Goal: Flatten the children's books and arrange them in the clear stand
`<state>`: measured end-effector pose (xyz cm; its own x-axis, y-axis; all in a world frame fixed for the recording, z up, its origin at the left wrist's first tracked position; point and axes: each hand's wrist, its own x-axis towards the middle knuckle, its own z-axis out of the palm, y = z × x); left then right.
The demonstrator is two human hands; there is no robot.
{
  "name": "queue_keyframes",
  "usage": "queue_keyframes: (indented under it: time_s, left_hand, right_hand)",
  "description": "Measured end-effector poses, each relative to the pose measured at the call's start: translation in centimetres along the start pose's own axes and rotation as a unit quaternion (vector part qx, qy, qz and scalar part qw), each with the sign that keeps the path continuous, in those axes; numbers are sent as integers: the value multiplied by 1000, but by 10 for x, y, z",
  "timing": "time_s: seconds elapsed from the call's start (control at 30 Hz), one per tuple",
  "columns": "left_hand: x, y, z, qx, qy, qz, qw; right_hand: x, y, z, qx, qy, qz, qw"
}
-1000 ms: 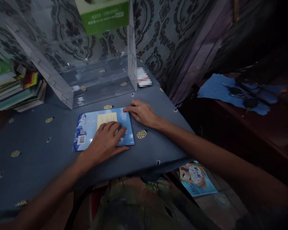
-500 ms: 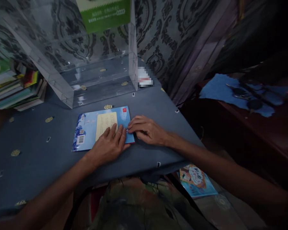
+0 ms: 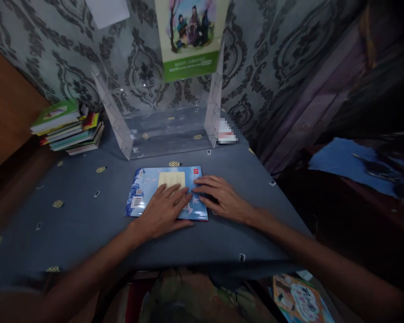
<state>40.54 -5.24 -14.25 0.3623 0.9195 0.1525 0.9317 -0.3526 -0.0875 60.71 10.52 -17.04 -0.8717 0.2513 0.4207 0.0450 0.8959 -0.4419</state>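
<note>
A blue book (image 3: 148, 179) lies flat on the table with its back cover up, showing a cream text panel, a barcode and a small red mark. My left hand (image 3: 164, 208) rests on its lower middle, fingers stretched out and covering part of the panel. At the book's right edge is my right hand (image 3: 222, 197), fingers extended and a little curved, the tips touching the cover. Neither hand grips anything. Behind the book stands a clear acrylic rack (image 3: 171, 146) with a green-and-cream book (image 3: 188, 67) on its upper part.
Several books are piled in a stack (image 3: 70, 128) at the back left of the cloth-covered table (image 3: 97, 233). A blurred-out white item (image 3: 227, 132) sits right of the rack. Below the table's right front edge lies an orange and blue book (image 3: 299, 298). A blue cloth (image 3: 343, 166) is at far right.
The view has swung up and left, so more of the rack and stack shows. My right hand's fingers have spread from a pinch at the book's edge. The left stays on the cover.
</note>
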Motion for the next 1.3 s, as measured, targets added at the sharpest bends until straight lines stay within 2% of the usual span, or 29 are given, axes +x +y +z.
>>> queue_keyframes:
  time_s: [0.17,0.27,0.33,0.43,0.53,0.63,0.83,0.9,1.0,1.07,1.2,1.3]
  left_hand:
    - [-13,-17,-3,-5,-39,-42,998]
    - [-21,-18,3,21,-32,-42,998]
    - [-26,-16,10,53,-6,-30,998]
    - [-29,-11,15,107,70,12,992]
    - [-25,-11,7,116,152,42,981]
    - [-18,-17,-9,61,188,5,980]
    - [-11,-34,-32,-125,218,-87,964]
    - [-8,-40,-37,-190,215,-123,950]
    - [-2,-45,-42,-275,217,-174,920]
    - [3,-48,-44,-309,239,-189,901]
    - [15,-52,-45,-337,281,-208,874]
    - [26,-57,-46,-375,312,-240,840]
  right_hand:
    - [28,22,7,-33,-4,50,998]
    - [38,26,9,-40,-4,83,996]
    - [40,27,11,-38,-4,95,995]
    - [38,26,13,-17,3,103,994]
    - [38,26,9,37,19,111,993]
    - [39,27,0,137,34,136,981]
    - [40,33,-9,347,89,200,912]
    - [41,34,-9,430,117,219,868]
    - [45,33,-9,541,172,246,786]
    - [48,32,-9,589,183,237,751]
    - [54,32,-2,621,175,212,734]
    - [62,32,7,598,171,214,754]
